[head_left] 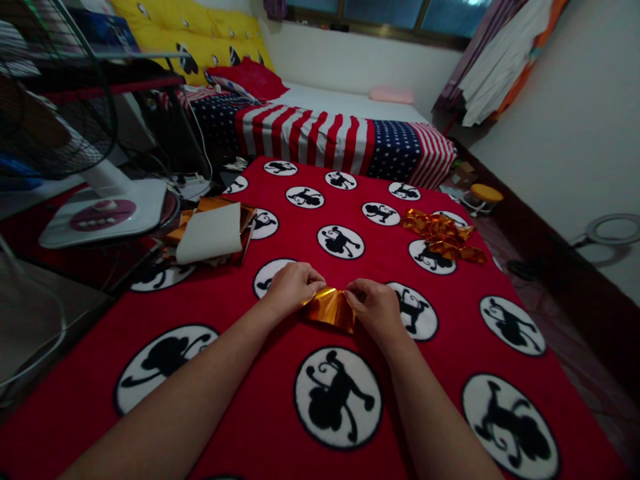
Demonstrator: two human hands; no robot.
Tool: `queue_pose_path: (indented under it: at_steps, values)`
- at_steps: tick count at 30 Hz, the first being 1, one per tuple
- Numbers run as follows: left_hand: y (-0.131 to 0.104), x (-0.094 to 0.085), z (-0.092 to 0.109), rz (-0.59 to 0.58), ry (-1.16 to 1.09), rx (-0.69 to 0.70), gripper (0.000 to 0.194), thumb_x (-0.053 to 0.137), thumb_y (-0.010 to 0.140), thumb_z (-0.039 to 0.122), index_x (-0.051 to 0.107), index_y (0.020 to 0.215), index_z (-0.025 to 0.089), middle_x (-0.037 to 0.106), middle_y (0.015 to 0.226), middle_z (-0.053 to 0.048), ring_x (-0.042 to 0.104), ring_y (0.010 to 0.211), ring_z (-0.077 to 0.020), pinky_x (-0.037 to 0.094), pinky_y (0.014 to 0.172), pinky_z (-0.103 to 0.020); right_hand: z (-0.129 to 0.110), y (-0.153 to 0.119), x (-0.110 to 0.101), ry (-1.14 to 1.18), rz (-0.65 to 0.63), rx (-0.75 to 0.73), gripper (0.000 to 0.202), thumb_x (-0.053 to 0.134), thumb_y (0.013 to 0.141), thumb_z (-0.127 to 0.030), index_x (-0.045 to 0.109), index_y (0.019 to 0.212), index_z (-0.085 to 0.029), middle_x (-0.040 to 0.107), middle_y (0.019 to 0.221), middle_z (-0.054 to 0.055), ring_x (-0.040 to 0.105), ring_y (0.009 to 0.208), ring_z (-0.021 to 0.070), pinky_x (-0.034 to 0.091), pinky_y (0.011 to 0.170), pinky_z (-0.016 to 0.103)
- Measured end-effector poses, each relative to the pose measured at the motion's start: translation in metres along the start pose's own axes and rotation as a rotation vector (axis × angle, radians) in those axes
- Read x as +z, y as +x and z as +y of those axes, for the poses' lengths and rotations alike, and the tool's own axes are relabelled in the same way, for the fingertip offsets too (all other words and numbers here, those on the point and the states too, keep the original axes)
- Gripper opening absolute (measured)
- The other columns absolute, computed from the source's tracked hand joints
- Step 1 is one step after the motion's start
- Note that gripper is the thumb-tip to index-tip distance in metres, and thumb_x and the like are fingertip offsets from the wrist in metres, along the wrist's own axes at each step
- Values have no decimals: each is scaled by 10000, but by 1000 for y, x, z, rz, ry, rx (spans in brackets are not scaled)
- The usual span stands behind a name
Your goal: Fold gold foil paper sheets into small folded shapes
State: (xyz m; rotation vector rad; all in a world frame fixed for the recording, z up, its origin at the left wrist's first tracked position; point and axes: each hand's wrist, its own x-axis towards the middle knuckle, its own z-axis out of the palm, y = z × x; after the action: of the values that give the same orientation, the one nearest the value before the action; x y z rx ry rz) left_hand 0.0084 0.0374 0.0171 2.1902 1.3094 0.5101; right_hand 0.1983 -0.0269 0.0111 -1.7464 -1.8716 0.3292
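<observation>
A shiny gold foil paper (330, 310) is stretched between my two hands, just over the red cloth with monkey prints (315, 267). My left hand (293, 288) pinches its upper left corner between thumb and fingers. On the other side, my right hand (375, 305) grips the upper right edge the same way. The sheet bows slightly, and its lower edge hangs towards me. To the right lie several folded gold foil pieces (443, 233) in a loose heap. A stack of gold and brown sheets (245, 220) with a pale sheet (210, 233) on top sits to the left.
A white fan base (105, 213) stands at the left edge beside the stack. Behind the red cloth is a bed with a striped, starred cover (305, 133). At the right are a yellow stool (486, 193) and a ring-shaped object (613, 229) by the wall.
</observation>
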Motion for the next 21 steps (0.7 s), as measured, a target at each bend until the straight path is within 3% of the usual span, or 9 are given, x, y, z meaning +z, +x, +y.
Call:
queue_pose_path:
  at_steps: [7, 14, 21]
  values:
    - [1, -5, -3, 8, -25, -145, 218, 692, 722, 395, 775, 786, 205, 744, 741, -48, 616, 642, -148, 379, 560, -226, -2, -2, 0, -68, 22, 0, 90, 627, 814, -242, 709, 789, -216, 701, 728, 1, 619, 650, 144, 378, 591, 236]
    - [4, -13, -13, -157, -85, -100, 252, 621, 761, 402, 771, 783, 200, 732, 707, -36, 622, 632, -147, 359, 525, -224, 0, 1, 0, -33, 9, 11, 71, 650, 811, -244, 714, 798, -218, 715, 768, 8, 632, 692, 149, 391, 613, 233]
    - [2, -13, -1, -92, 124, -168, 216, 653, 734, 413, 765, 764, 230, 737, 730, -40, 623, 649, -156, 352, 547, -245, 2, 3, -1, -54, 34, 38, 82, 663, 808, -290, 720, 799, -231, 720, 771, -1, 635, 691, 150, 386, 608, 237]
